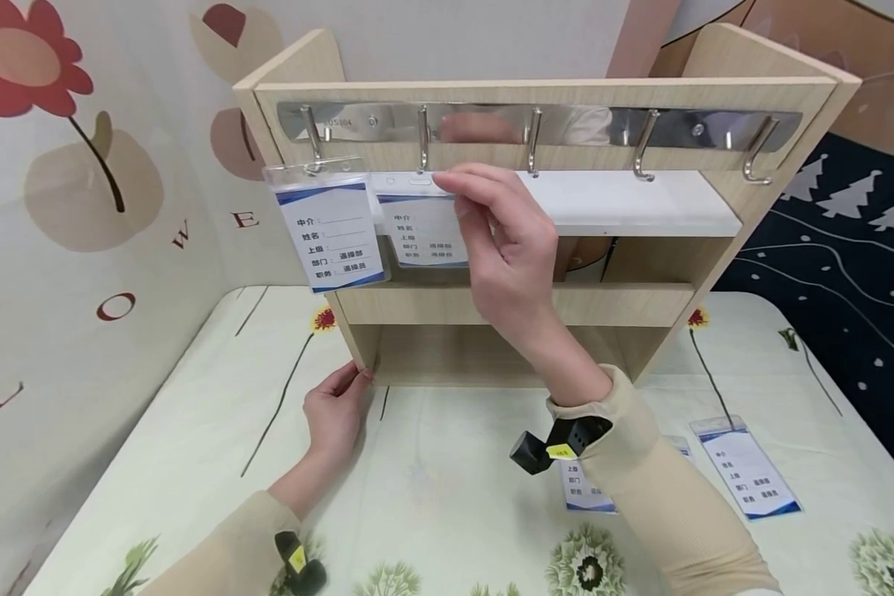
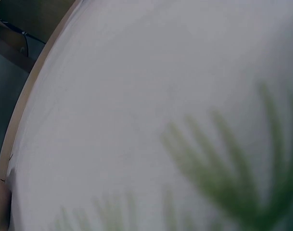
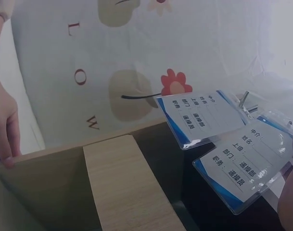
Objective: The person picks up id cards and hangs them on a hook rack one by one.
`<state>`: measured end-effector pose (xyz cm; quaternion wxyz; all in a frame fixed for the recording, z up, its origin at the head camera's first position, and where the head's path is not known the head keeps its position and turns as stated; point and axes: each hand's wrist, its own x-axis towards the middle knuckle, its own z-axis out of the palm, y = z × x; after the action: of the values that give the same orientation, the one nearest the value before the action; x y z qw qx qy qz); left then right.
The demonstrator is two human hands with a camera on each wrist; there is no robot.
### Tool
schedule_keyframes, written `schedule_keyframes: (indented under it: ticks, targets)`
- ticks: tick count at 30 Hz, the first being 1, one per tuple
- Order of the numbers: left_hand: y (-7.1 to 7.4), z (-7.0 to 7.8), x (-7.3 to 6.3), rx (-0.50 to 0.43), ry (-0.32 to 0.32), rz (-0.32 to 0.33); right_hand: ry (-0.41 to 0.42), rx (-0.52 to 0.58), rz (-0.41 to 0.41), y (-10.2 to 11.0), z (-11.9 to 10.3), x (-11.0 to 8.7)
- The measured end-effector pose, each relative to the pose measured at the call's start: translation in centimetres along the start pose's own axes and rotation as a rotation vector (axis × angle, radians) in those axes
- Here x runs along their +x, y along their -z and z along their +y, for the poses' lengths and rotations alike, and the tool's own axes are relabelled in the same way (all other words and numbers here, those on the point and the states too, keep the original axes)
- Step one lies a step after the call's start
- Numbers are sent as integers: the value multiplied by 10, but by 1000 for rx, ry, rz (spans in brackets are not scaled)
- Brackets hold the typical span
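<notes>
My right hand [image 1: 512, 252] pinches the top edge of a clear-sleeved name badge [image 1: 423, 236] at the second hook [image 1: 423, 132] from the left. Its slot lies close by the hook's tip. Another name badge [image 1: 333, 236] hangs slightly tilted from the leftmost hook [image 1: 311, 132]. In the right wrist view both badges show, the held badge [image 3: 245, 166] in front of the hanging one [image 3: 201, 115]. My left hand [image 1: 335, 414] grips the lower left front edge of the light wooden shelf unit [image 1: 517, 305]; in the left wrist view only a sliver of skin appears.
More name badges lie on the flowered tablecloth at the right, one badge [image 1: 748, 472] in full sight and others partly under my right sleeve [image 1: 663, 497]. A metal hook rail [image 1: 581, 124] crosses the shelf's top front. A white board [image 1: 633, 203] sits behind the hooks.
</notes>
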<state>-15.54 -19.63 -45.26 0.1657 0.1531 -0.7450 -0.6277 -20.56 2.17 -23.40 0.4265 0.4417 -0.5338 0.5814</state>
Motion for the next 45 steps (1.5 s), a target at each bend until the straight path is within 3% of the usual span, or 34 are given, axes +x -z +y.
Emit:
schedule_keyframes:
  ticks: [12, 24, 32, 39, 45]
  targets:
    - [1, -1, 0, -7, -5, 5, -27, 17, 6, -1, -1, 4]
    - [-1, -1, 0, -13, -9, 6, 60, -76, 26, -4, 0, 7]
    - [-1, -1, 2, -15, -12, 14, 66, -100, -2, -3, -1, 8]
    - [-1, 0, 1, -15, 0, 7, -70, -14, -38, -1, -7, 8]
    - [0, 0, 0, -17, 5, -1, -147, -25, -51, 0, -10, 8]
